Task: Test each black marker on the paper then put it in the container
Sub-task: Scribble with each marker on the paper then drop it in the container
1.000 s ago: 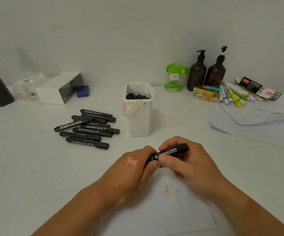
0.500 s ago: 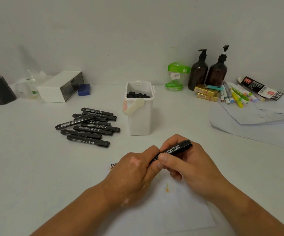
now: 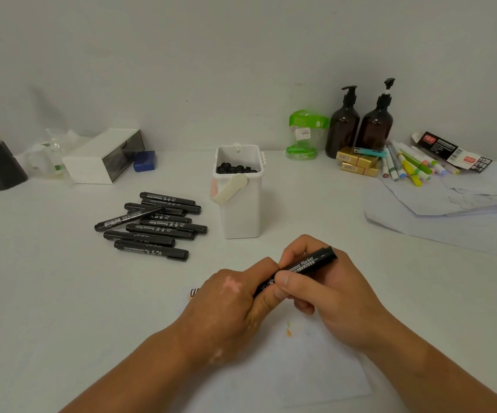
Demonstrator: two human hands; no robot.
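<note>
Marker (image 3: 309, 263) lies slanted between the two hands over the paper (image 3: 315, 368), its long axis running from near-left to far-right. The right hand (image 3: 330, 296) pinches the barrel, thumb and fingers curled round it. The left hand (image 3: 229, 305) is wrapped over the near-left end, where I'd guess the cap sits, so the tip is hidden. The container (image 3: 241, 210) stands just beyond the hands, nearer the left one. Other markers (image 3: 152, 225) lie piled far-left on the counter (image 3: 47, 293).
</note>
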